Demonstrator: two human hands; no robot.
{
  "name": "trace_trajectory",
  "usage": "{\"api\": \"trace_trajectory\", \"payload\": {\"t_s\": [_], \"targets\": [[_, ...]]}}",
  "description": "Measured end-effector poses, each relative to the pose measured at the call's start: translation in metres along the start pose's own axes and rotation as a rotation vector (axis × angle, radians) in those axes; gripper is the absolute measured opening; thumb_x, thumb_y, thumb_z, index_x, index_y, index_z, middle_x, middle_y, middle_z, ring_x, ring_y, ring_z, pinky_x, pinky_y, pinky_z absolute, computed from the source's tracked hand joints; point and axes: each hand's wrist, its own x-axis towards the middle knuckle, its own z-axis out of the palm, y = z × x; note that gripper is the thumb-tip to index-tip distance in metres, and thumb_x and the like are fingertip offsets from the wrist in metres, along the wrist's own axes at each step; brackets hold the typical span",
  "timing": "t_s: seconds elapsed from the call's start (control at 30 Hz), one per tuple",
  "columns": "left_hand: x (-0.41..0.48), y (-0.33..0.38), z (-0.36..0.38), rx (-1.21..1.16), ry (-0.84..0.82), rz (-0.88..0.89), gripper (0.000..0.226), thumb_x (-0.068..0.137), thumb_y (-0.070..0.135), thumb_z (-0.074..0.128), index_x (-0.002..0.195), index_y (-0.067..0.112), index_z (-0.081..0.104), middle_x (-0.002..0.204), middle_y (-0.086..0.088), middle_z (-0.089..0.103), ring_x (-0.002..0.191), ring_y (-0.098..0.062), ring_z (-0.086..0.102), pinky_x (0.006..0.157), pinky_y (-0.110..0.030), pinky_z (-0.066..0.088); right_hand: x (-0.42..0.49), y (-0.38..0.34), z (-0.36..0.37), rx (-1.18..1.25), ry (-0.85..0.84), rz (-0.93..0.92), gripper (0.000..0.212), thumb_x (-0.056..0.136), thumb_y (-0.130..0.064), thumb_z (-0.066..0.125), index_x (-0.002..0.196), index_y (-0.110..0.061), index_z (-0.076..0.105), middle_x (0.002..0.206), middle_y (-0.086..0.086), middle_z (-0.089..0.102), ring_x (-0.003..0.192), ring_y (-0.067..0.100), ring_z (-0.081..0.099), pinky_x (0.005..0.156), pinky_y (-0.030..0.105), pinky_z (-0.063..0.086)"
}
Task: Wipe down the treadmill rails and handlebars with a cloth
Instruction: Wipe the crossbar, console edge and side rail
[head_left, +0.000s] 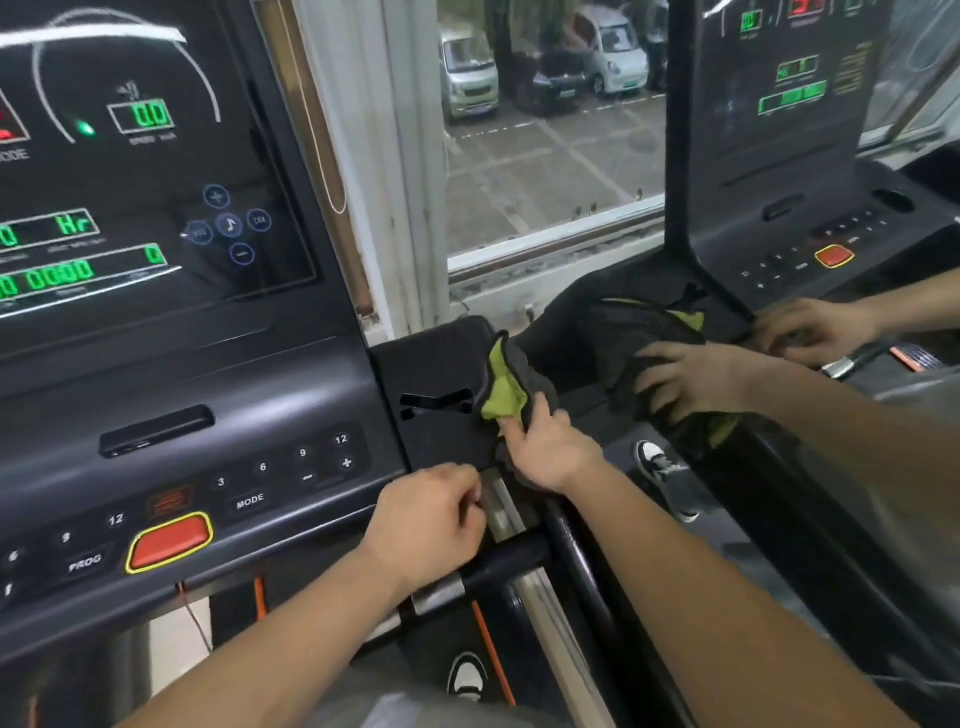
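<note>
Right hand (550, 452) pinches cloth (506, 387), draped over its fingers (513, 428)

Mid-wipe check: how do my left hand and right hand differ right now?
The right hand grips the grey-green cloth; the left hand shows no cloth. The right hand is up at the console's side panel; the left hand sits lower, by the handlebar. Both are bare with curled fingers.
</note>
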Motion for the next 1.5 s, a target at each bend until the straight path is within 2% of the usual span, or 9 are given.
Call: {"api": "trace_trajectory", "payload": {"t_s": [0.2, 0.33, 0.4, 0.5, 0.6, 0.67, 0.9, 1.23, 1.5], "targets": [[-0.012, 0.008, 0.012, -0.133, -0.027, -0.026, 0.012, 0.08, 0.033, 0.049, 0.086, 0.029, 0.059, 0.079, 0.016, 0.059, 0.073, -0.012, 0.06, 0.064, -0.032, 0.052, -0.055, 0.033, 0.016, 0.102, 0.283, -0.127, 0.073, 0.098, -0.064, 0.051, 0.158, -0.024, 0.036, 0.148, 0.007, 0.056, 0.13, 0.029, 0.057, 0.099, 0.037, 0.046], [-0.013, 0.017, 0.025, -0.183, -0.027, -0.011, 0.005, 0.08, 0.025, 0.058, 0.084, 0.028, 0.06, 0.076, 0.018, 0.055, 0.072, -0.011, 0.059, 0.062, -0.031, 0.05, -0.124, 0.073, 0.043, -0.01, 0.408, -0.101, 0.068, 0.088, -0.064, 0.063, 0.139, -0.035, 0.03, 0.097, 0.002, 0.075, 0.084, 0.025, 0.074, 0.065, 0.035, 0.052], [-0.012, 0.023, 0.03, -0.228, -0.023, -0.026, 0.007, 0.08, 0.02, 0.061, 0.082, 0.027, 0.061, 0.073, 0.024, 0.05, 0.074, -0.009, 0.059, 0.062, -0.028, 0.049, -0.143, 0.083, 0.053, -0.054, 0.376, -0.096, 0.08, 0.089, -0.063, 0.063, 0.149, -0.044, 0.015, 0.116, 0.004, 0.073, 0.087, 0.025, 0.074, 0.066, 0.037, 0.056], [-0.011, 0.025, 0.031, -0.244, -0.029, -0.048, 0.006, 0.081, 0.021, 0.061, 0.082, 0.027, 0.06, 0.071, 0.028, 0.05, 0.074, -0.008, 0.058, 0.063, -0.029, 0.049, -0.151, 0.083, 0.063, -0.202, 0.196, -0.118, 0.081, 0.097, -0.07, 0.035, 0.155, -0.053, -0.02, 0.163, 0.021, 0.031, 0.128, 0.039, 0.058, 0.092, 0.042, 0.055], [-0.013, 0.019, 0.027, -0.249, -0.028, -0.063, 0.005, 0.081, 0.024, 0.059, 0.083, 0.028, 0.061, 0.073, 0.02, 0.056, 0.072, -0.008, 0.058, 0.063, -0.029, 0.049, -0.143, 0.063, 0.059, -0.24, 0.164, -0.077, 0.075, 0.087, -0.078, 0.002, 0.155, -0.053, -0.017, 0.165, 0.033, 0.011, 0.146, 0.046, 0.034, 0.104, 0.047, 0.048], [-0.014, 0.012, 0.021, -0.246, -0.024, -0.081, 0.006, 0.081, 0.028, 0.057, 0.084, 0.028, 0.061, 0.075, 0.016, 0.06, 0.071, -0.01, 0.059, 0.063, -0.029, 0.048, -0.123, 0.049, 0.051, -0.246, 0.148, -0.045, 0.064, 0.097, -0.07, 0.009, 0.154, -0.055, -0.016, 0.165, 0.034, 0.008, 0.145, 0.046, 0.035, 0.103, 0.048, 0.047], [-0.018, -0.014, -0.001, -0.253, -0.066, -0.08, 0.008, 0.08, 0.025, 0.055, 0.084, 0.03, 0.058, 0.071, 0.024, 0.051, 0.07, -0.01, 0.058, 0.066, -0.033, 0.053, -0.026, 0.003, 0.003, -0.017, 0.138, -0.032, 0.071, 0.1, -0.071, 0.026, 0.159, -0.051, -0.008, 0.145, 0.016, 0.057, 0.127, 0.036, 0.058, 0.099, 0.046, 0.045], [-0.013, -0.008, 0.009, -0.293, -0.152, 0.018, 0.021, 0.083, 0.027, 0.052, 0.099, 0.029, 0.064, 0.098, 0.013, 0.06, 0.09, -0.016, 0.063, 0.079, -0.038, 0.056, -0.134, 0.054, 0.07, -0.075, 0.359, 0.089, 0.078, 0.09, -0.073, 0.05, 0.156, -0.056, 0.014, 0.158, 0.002, 0.042, 0.134, 0.026, 0.053, 0.095, 0.039, 0.054], [-0.019, -0.01, 0.014, -0.297, -0.263, 0.088, 0.048, 0.087, 0.024, 0.057, 0.135, 0.022, 0.059, 0.134, 0.007, 0.055, 0.119, -0.017, 0.059, 0.099, -0.037, 0.053, -0.163, 0.056, 0.069, -0.153, 0.28, 0.267, 0.074, 0.094, -0.079, 0.027, 0.156, -0.056, -0.005, 0.14, 0.005, 0.05, 0.121, 0.03, 0.059, 0.085, 0.039, 0.055]]}}
